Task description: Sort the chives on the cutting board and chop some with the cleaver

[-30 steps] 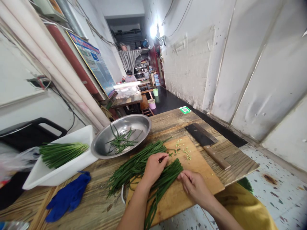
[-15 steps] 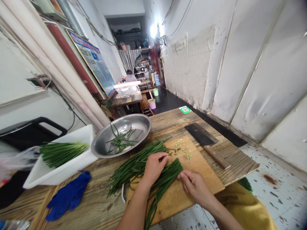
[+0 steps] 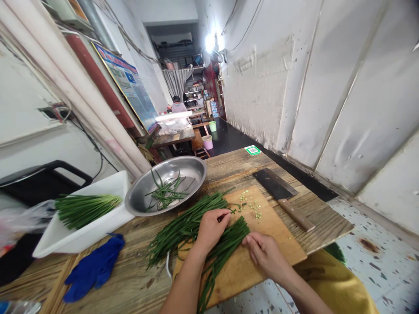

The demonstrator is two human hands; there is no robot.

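Carefully: lower centre, your right hand [image 3: 266,254] pinches chives [image 3: 233,235]; your left hand [image 3: 210,227] is curled, grip unclear; tugging could scatter them.

Lamp [image 3: 210,42] glaring, upper centre; bright overall, edges stretched

Left hand [image 3: 211,231] bent inward, fingers curled toward thumb; right hand [image 3: 266,255] lower, fingers loosely curled.
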